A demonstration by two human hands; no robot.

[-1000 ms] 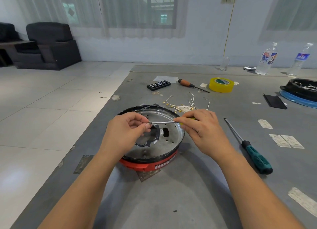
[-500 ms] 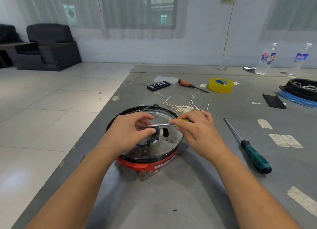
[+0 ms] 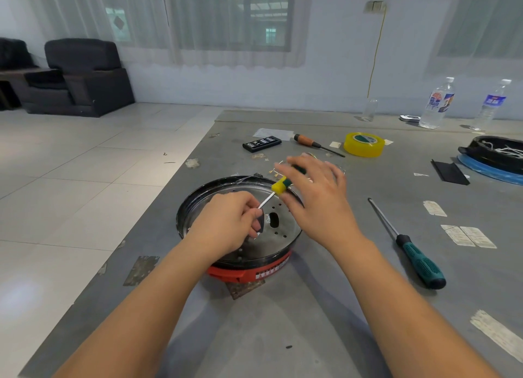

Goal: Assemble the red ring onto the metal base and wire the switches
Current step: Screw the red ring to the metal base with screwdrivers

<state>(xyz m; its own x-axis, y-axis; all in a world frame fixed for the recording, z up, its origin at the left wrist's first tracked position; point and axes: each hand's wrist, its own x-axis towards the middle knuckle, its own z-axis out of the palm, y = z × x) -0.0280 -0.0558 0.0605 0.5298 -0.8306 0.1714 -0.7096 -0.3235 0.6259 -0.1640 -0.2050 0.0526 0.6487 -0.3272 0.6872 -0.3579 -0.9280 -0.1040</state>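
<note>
The metal base (image 3: 285, 230) sits near the left edge of the grey tabletop (image 3: 311, 321), a round perforated plate inside a black rim, stacked on the red ring (image 3: 243, 273), whose front edge shows beneath it. The left hand (image 3: 226, 225) hovers over the plate with its fingers curled, pinching the metal shaft of a small screwdriver (image 3: 278, 186) near its tip, right beside a dark part (image 3: 261, 222) next to the oval hole in the plate. The screwdriver slants up and to the right to its yellow and green handle. The right hand (image 3: 314, 191) is above the far side of the base with fingers spread and relaxed; the handle lies against them, but the hand is blurred, and whether it actually grips the handle cannot be told. A bunch of thin wires (image 3: 276, 169) lies just behind the base, partly hidden by the right hand. To the right of the base a long screwdriver with a green handle (image 3: 418, 261) lies flat on the tabletop. Farther back are a black bit case (image 3: 261, 143), an orange-handled screwdriver (image 3: 311, 143) and a roll of yellow tape (image 3: 363, 144).
</note>
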